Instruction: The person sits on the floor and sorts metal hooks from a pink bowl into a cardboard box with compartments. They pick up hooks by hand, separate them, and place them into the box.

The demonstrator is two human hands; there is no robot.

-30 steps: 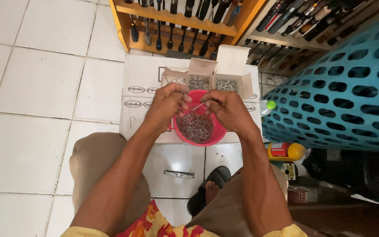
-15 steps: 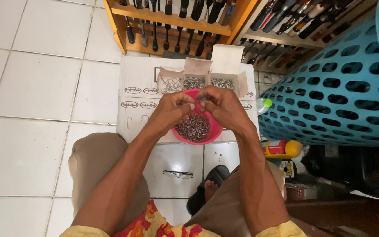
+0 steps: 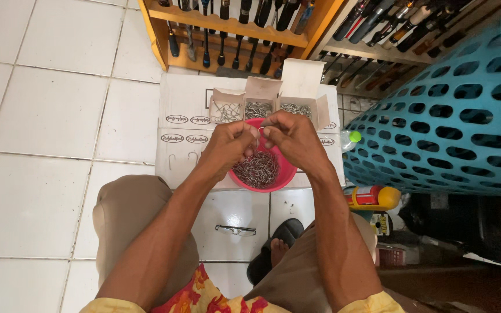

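left hand [image 3: 227,145] + right hand [image 3: 288,136] grip: both pinching one metal hook [image 3: 260,134] | long axis near-upright | over pink bowl [image 3: 282,174]

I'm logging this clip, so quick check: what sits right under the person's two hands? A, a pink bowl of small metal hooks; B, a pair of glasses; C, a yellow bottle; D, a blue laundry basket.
A: both hands, left hand and right hand, meet above the pink bowl, which holds a heap of small metal hooks.

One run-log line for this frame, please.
left hand and right hand: pinching small metal hook | below: pink bowl of hooks | behind: open boxes
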